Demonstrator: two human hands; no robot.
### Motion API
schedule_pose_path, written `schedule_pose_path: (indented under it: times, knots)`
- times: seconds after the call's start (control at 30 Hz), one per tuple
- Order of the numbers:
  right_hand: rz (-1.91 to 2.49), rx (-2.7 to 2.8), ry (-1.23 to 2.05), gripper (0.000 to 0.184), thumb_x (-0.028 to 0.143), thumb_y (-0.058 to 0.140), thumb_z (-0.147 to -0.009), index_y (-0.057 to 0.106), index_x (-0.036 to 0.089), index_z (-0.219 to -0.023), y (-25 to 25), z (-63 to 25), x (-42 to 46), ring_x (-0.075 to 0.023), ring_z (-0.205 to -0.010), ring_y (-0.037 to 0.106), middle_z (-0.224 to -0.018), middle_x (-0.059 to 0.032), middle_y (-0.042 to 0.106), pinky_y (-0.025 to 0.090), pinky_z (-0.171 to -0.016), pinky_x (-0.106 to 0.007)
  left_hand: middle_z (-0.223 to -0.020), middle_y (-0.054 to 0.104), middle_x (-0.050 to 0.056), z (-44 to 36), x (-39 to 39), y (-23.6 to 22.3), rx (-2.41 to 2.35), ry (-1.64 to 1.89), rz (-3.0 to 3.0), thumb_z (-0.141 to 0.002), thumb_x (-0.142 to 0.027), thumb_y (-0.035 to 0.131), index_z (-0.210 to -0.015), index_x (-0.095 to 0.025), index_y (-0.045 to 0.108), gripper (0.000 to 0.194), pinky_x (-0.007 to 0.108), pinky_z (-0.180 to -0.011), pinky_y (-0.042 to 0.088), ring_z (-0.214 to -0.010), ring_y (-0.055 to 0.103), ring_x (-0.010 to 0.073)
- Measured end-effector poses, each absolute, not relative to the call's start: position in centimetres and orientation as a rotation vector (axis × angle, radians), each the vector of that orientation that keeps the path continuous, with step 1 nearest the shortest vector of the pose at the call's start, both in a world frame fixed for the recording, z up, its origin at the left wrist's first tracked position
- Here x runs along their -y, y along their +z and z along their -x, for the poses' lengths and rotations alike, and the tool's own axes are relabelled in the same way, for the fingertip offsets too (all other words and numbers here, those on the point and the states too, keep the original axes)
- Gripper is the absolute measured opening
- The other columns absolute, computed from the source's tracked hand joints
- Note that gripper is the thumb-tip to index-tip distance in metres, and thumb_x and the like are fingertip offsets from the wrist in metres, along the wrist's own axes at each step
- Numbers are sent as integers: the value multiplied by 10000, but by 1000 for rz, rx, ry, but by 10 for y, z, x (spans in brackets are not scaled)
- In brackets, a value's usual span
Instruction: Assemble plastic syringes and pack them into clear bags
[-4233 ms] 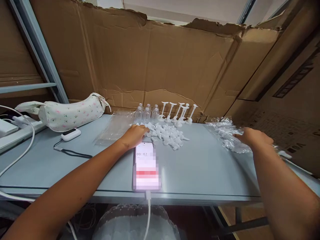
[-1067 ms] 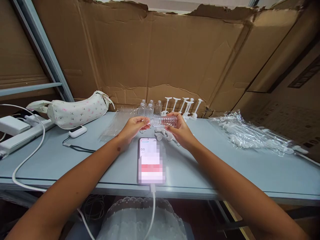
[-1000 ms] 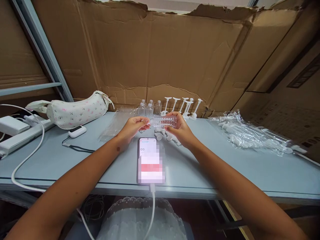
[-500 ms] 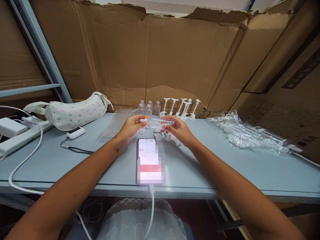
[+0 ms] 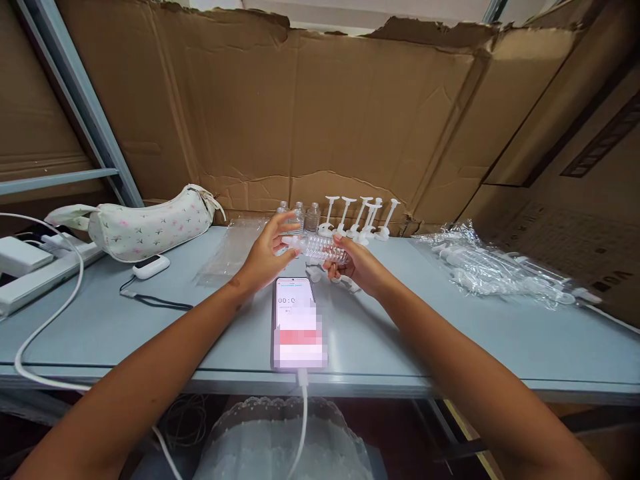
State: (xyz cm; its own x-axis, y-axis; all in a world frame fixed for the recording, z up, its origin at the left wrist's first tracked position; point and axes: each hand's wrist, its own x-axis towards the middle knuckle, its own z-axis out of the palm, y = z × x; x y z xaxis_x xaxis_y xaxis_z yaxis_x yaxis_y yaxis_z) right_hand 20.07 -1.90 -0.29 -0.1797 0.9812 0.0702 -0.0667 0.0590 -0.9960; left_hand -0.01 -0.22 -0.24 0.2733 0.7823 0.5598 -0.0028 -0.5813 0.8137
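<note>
A clear ribbed plastic bottle (image 5: pixel 323 248) lies sideways in the air above the table, its neck toward the left. My right hand (image 5: pixel 357 261) is closed around the base end. At the neck, my left hand (image 5: pixel 270 252) has its fingers apart, the thumb close beside the white cap end; contact there I cannot tell. Behind the hands stand several clear bottles (image 5: pixel 313 217), partly covered by my left fingers. To their right are several white plunger-like plastic pieces (image 5: pixel 345 215) on round bases. Small white plastic pieces (image 5: pixel 316 272) lie below the held bottle.
A phone (image 5: pixel 295 320) with a white cable lies at the front middle. At left are a floral pouch (image 5: pixel 155 223), a small white device (image 5: pixel 151 266) and a power strip (image 5: pixel 55 273). A plastic bag of parts (image 5: pixel 500 270) lies right. Cardboard (image 5: pixel 320 120) stands behind.
My left fingers have opened from their pinch at the bottle's neck. My right hand has shifted its grip on the bottle, with the fingers now underneath.
</note>
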Motion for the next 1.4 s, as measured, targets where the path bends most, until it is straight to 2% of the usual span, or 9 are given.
schedule_pose_path:
  times: [0.07, 0.13, 0.23, 0.3, 0.4, 0.67, 0.97, 1.23, 1.4]
  knots:
    - [1017, 1334, 1320, 371, 552, 584, -808, 557, 183, -836, -3, -200, 20, -119, -480, 602, -630, -30, 671, 422, -442, -222, -1313, 528, 94, 0, 1, -3, -774, 1349, -1793, -756, -290, 678, -1313, -276, 411, 618, 330, -880, 460, -1032, 589, 176]
    - [1003, 1356, 1318, 387, 560, 608, -789, 566, 177, -831, -3, -199, 20, -119, -482, 603, -637, -37, 671, 414, -436, -222, -1240, 567, 108, 0, -1, -4, -864, 1305, -1749, -798, -431, 627, -1269, -230, 457, 539, 310, -778, 470, -923, 611, 173]
    - [995, 1373, 1299, 403, 573, 622, -771, 569, 176, -814, -3, -198, 20, -116, -468, 590, -628, -40, 664, 395, -420, -222, -892, 645, 74, 1, -5, -7, -948, 1212, -1745, -820, -609, 503, -965, -158, 602, 484, 283, -647, 434, -714, 589, 153]
    - [1002, 1379, 1295, 399, 570, 617, -775, 568, 176, -820, -4, -199, 19, -116, -466, 587, -621, -38, 661, 387, -413, -220, -737, 614, 52, 2, -8, -8, -955, 1173, -1760, -805, -655, 479, -765, -152, 597, 518, 279, -616, 416, -633, 544, 140]
    - [1000, 1382, 1297, 380, 550, 607, -791, 569, 174, -833, -5, -200, 18, -111, -472, 580, -616, -32, 656, 394, -420, -214, -700, 593, 39, 3, -11, -9, -922, 1150, -1783, -777, -632, 534, -704, -156, 582, 485, 283, -638, 425, -646, 535, 143]
    - [1029, 1345, 1257, 343, 514, 612, -799, 554, 180, -853, -5, -203, 15, -111, -485, 568, -631, -33, 647, 414, -442, -220, -744, 598, 12, 5, -4, -2, -988, 1171, -1982, -803, -445, 572, -839, -172, 621, 279, 268, -649, 390, -693, 523, 144]
    - [1057, 1268, 1298, 307, 495, 591, -814, 535, 197, -867, -4, -203, 16, -111, -457, 527, -586, -15, 613, 392, -423, -223, -949, 655, 53, 3, 0, -1, -903, 1212, -1895, -720, -244, 654, -939, -162, 627, 236, 311, -795, 454, -850, 592, 168]
    - [998, 1262, 1325, 325, 526, 587, -810, 510, 212, -849, -5, -203, 16, -108, -458, 512, -588, -7, 617, 386, -430, -226, -987, 624, 52, -1, 1, -3, -801, 1341, -1886, -694, -203, 665, -897, -169, 601, 215, 333, -866, 450, -937, 576, 177]
    - [994, 1285, 1319, 345, 541, 580, -806, 522, 201, -823, -2, -202, 19, -102, -453, 501, -567, -6, 604, 381, -430, -224, -1173, 564, 88, -1, 1, -2, -837, 1321, -1898, -688, -339, 718, -1050, -194, 548, 425, 314, -822, 461, -1042, 534, 203]
